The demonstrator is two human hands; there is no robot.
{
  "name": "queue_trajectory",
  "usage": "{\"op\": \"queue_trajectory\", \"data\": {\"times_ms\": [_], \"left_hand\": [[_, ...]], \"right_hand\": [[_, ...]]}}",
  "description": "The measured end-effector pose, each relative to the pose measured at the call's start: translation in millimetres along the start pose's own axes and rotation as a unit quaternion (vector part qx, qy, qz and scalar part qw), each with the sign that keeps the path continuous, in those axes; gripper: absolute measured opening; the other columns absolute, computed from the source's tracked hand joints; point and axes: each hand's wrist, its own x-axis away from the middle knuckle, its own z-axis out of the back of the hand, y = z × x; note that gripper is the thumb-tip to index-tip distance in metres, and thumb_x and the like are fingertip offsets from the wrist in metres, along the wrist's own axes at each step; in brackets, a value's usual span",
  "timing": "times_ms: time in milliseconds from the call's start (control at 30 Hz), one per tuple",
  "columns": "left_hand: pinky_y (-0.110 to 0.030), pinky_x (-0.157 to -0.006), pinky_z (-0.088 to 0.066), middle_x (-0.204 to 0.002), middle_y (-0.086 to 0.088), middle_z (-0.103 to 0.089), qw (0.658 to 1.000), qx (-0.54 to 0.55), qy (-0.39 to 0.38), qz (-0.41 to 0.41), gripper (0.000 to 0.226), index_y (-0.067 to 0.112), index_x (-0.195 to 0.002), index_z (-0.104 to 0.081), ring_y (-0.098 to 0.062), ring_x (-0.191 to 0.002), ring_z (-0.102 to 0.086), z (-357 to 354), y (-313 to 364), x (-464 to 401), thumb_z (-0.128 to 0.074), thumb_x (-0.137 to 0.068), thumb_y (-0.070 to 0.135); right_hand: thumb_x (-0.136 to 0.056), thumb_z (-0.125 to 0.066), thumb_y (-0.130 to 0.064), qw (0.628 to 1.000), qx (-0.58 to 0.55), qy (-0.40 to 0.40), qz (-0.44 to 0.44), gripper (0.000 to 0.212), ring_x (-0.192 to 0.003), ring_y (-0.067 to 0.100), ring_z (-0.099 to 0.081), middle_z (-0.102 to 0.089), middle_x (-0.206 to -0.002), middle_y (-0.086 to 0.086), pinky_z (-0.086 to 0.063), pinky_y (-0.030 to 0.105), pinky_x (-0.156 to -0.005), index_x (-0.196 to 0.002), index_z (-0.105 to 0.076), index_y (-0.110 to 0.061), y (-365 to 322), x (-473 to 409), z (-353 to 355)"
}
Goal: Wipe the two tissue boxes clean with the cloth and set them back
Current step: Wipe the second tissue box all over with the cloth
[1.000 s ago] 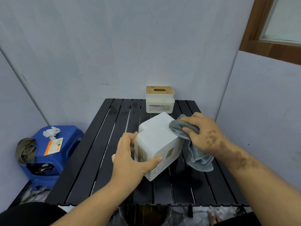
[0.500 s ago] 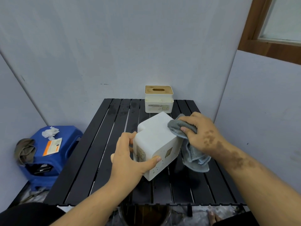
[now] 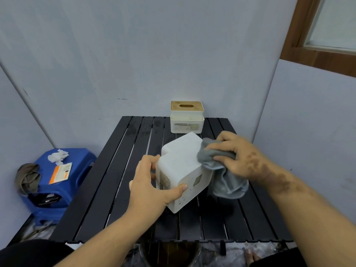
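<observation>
Right hand gripped the grey cloth mid-wipe at frame centre; left hand clutched the white tissue box; turning it probably came next

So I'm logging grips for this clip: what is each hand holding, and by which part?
The left hand grips the white tissue box by its near left corner. The right hand holds the grey cloth bunched at its top, against the box.

Dim, even light; soft shadows; wide-angle bending (edges); slight blur.
</observation>
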Motion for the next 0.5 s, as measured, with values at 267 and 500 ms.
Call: {"op": "queue_trajectory", "data": {"times_ms": [267,500], "left_hand": [[-0.054,-0.094,-0.049,-0.11,0.026,-0.058,0.998,-0.038,-0.041,0.007,0.076,0.05,-0.109,-0.045,-0.013,-0.109,-0.058,15.1,0.8,-7.9,-0.085,-0.046,0.064],[-0.043,-0.109,-0.031,-0.151,0.012,-0.031,0.984,-0.161,-0.07,0.007,0.128,0.038,-0.149,-0.017,-0.022,-0.141,-0.033,30.7,32.7,-23.8,-0.069,-0.044,0.088]], "right_hand": [[-0.084,-0.074,-0.008,0.99,-0.017,0.025,-0.136,0.028,-0.095,0.005,-0.065,-0.071,-0.098,-0.012,-0.048,0.022,-0.089,-0.103,-0.076,-0.029,34.3,2.9,9.1],[-0.082,-0.077,-0.01,0.991,-0.052,0.013,-0.122,0.032,-0.093,-0.008,-0.065,-0.071,-0.092,-0.026,-0.047,0.013,-0.084,-0.096,-0.075,-0.039,32.3,3.0,15.0]]}}
